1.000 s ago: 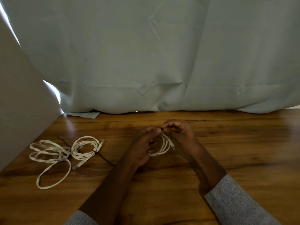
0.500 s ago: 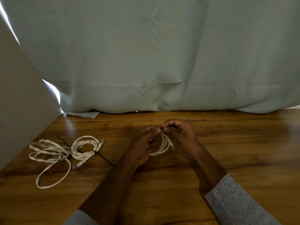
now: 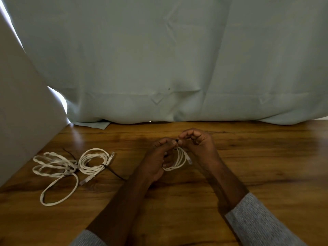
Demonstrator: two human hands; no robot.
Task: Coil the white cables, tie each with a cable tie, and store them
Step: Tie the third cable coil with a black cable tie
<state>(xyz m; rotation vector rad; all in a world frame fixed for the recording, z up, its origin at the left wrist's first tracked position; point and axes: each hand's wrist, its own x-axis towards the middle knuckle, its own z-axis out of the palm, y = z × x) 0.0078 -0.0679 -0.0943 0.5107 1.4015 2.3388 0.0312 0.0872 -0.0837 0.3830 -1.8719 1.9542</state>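
— While both hands sit together above the wooden table [image 3: 266, 166], what does the left hand [image 3: 156, 162] hold?
— Item one: small white cable coil [image 3: 179, 162], held just above the table's middle; the left hand's fingers curl round its left side, thumb and forefinger pinching at the top.
— And the right hand [image 3: 197, 146]?
— Fingers curled, thumb and forefinger pinching a small dark piece, the cable tie [image 3: 176, 140] (too small to make out fully), at the top of that coil, fingertips of both hands touching.
— Other stock?
— Item two: tied white coil [image 3: 94, 161], bound by a dark tie, lying at the table's left. Item three: loose flat white cable [image 3: 55, 167], sprawled just beside it, touching. Backdrop: pale curtain [image 3: 177, 59].
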